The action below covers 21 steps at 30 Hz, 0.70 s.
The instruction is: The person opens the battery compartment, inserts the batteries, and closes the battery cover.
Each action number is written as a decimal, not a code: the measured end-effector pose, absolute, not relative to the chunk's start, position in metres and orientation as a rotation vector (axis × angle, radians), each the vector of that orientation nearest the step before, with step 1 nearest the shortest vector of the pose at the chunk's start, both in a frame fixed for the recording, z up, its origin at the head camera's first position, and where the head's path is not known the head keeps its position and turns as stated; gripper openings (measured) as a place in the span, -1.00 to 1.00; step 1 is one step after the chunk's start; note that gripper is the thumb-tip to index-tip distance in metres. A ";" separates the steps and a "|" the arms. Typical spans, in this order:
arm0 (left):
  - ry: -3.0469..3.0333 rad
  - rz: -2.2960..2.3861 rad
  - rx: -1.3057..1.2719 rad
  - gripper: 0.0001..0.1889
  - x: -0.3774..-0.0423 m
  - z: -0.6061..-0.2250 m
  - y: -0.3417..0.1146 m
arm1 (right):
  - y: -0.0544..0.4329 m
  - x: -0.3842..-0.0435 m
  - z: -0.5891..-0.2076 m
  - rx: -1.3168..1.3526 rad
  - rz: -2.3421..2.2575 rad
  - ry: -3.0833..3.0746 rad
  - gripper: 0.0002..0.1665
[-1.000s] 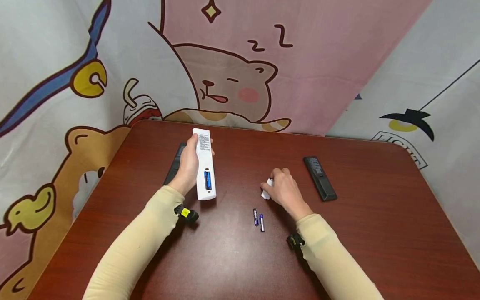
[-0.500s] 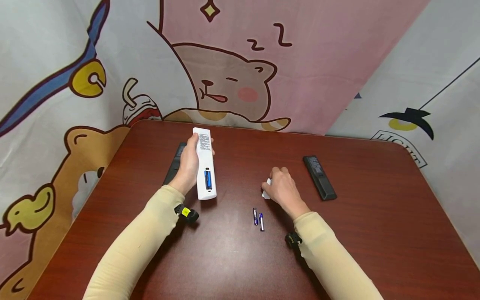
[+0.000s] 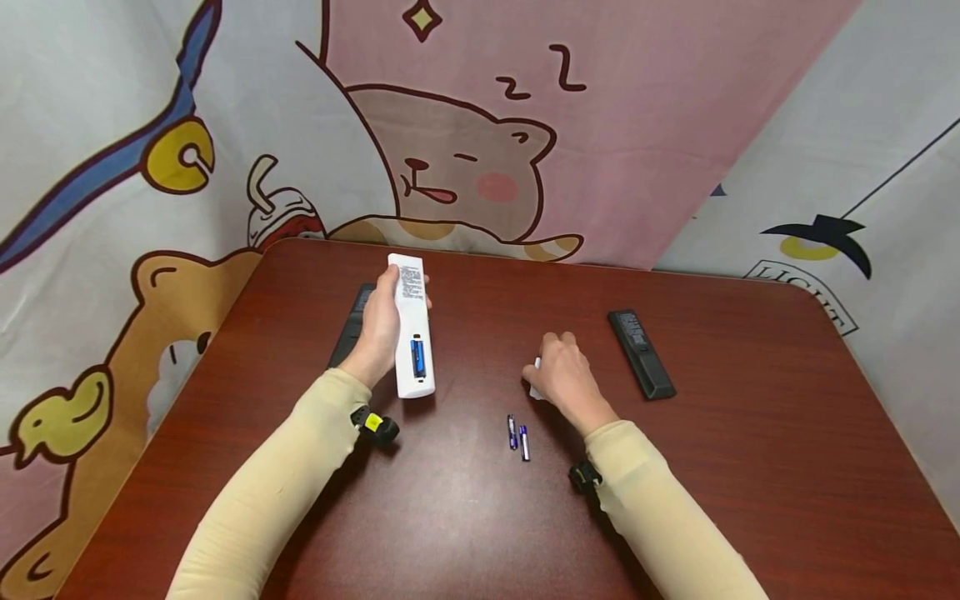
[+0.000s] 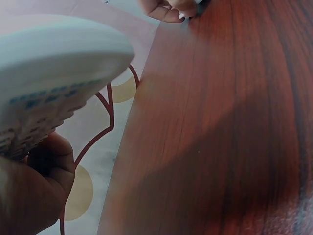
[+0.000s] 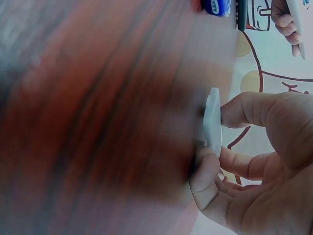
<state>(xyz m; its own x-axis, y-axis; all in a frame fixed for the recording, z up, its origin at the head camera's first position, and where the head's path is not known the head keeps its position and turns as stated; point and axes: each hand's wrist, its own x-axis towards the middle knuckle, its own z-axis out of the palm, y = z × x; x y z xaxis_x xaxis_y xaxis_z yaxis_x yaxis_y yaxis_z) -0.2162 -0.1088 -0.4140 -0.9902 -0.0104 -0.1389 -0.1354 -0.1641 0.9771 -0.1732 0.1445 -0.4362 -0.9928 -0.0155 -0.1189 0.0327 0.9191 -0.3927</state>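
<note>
Our left hand (image 3: pixel 380 325) grips a long white remote (image 3: pixel 409 321), perhaps for rear access; our right hand (image 3: pixel 566 371) pinches thin white plastic (image 5: pixel 212 120).

Smooth, clean plastic on the white remote (image 3: pixel 406 321), and the small cover (image 5: pixel 212 120) matches it, pale plastic, smooth-faced! A metallic glint off the loose batteries (image 3: pixel 524 443). Polished wood grain on the bench (image 3: pixel 465 525), glossy up front. Duller plastic on the black remote (image 3: pixel 642 354) at right. Matt, stretchy-looking cloth sleeves (image 3: pixel 266 483); softly creased cloth backdrop (image 3: pixel 637 125).
</note>
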 end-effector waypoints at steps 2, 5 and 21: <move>1.978 2.328 -0.181 -0.33 -0.216 -0.414 -0.109 | 0.145 -0.173 -0.436 0.011 -0.611 2.959 -0.59; 1.978 2.326 -0.191 -0.33 -0.216 -0.414 -0.109 | 0.146 -0.173 -0.435 0.005 -0.624 2.962 -0.63; 1.995 2.315 -0.180 -0.32 -0.216 -0.416 -0.109 | 0.150 -0.172 -0.434 -0.028 -0.700 2.987 -0.72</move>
<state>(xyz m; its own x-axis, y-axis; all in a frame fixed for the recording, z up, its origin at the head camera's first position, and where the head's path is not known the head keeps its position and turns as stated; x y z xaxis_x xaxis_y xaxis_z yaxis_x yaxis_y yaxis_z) -0.2159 -0.1093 -0.4157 -0.9899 -0.0158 -0.1409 -0.1370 -0.1491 0.9793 -0.1721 0.1495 -0.4341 -0.9972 -0.0343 -0.0672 -0.0009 0.8960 -0.4440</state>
